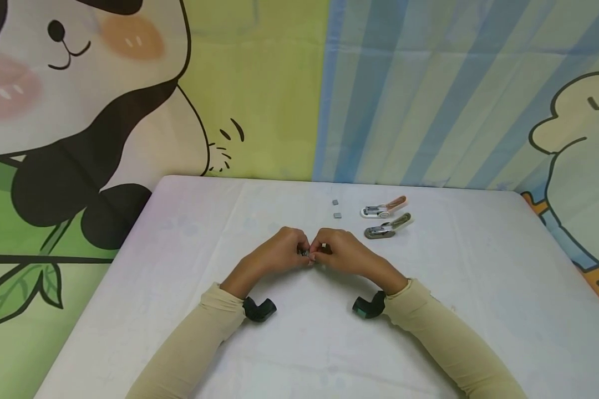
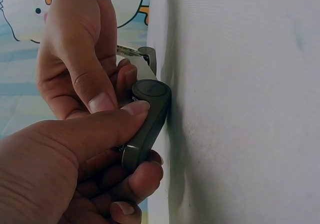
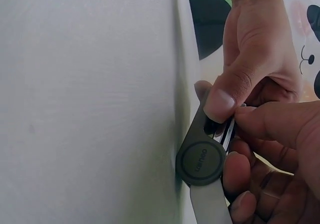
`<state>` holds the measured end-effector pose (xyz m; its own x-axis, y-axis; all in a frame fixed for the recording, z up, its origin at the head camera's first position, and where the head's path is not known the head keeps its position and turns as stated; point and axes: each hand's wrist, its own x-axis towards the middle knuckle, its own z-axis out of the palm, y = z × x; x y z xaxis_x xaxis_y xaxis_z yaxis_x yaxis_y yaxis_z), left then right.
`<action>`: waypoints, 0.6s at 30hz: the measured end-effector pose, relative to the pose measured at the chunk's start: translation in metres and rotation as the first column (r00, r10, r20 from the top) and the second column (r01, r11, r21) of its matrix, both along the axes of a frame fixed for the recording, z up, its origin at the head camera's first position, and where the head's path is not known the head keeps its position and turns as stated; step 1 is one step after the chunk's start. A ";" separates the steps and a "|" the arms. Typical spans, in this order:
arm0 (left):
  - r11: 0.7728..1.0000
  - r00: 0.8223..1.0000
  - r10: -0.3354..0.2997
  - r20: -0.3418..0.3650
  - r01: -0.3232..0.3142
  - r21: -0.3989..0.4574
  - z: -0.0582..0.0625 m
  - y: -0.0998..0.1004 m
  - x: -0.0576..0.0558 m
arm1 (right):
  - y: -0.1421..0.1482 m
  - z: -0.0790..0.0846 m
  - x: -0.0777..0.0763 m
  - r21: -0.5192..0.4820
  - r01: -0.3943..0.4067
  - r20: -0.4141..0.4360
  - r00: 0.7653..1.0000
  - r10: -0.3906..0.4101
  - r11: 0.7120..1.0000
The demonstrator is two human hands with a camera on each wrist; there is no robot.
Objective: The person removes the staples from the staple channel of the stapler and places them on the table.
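Between both hands is a dark olive mini stapler (image 2: 152, 109) with a round disc at its pivot; in the head view the fingers mostly hide it. My left hand (image 1: 282, 249) grips its body, thumb (image 3: 220, 104) on one side and curled fingers beneath. My right hand (image 1: 341, 252) meets it from the other side, its thumb tip (image 3: 246, 113) at the metal staple rail (image 3: 227, 134) and its fingers curled beside the disc. Lettering shows on the disc, and a pale lever (image 3: 210, 204) extends from it. Whether staples sit between the right fingertips, I cannot tell.
Behind the right hand lie two more mini staplers, one pink and white (image 1: 376, 211), one olive (image 1: 379, 231). Left of them are two small grey staple blocks (image 1: 335, 202). A white cloth covers the table (image 1: 299, 343), with a printed curtain (image 1: 259, 111) behind its far edge.
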<state>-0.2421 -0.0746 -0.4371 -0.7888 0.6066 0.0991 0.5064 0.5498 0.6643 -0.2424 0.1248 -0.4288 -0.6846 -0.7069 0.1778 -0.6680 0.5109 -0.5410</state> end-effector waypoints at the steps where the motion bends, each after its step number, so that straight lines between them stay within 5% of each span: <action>1: 1.000 1.000 0.001 0.001 -0.001 -0.001 0.000 0.000 0.000 | -0.001 0.000 0.000 -0.002 -0.007 -0.012 1.000 0.007 1.000; 9: 1.000 0.999 0.001 0.033 -0.001 -0.009 -0.001 -0.001 0.000 | 0.000 0.004 -0.001 -0.003 -0.101 -0.092 0.991 0.101 0.995; 18: 0.999 0.996 0.031 0.081 -0.030 -0.015 -0.002 -0.003 -0.001 | 0.005 0.011 -0.003 -0.008 -0.160 -0.046 0.986 0.159 0.987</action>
<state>-0.2435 -0.0771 -0.4390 -0.8120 0.5831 0.0263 0.4342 0.5733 0.6949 -0.2459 0.1296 -0.4175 -0.5543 -0.8041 0.2147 -0.7641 0.3895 -0.5141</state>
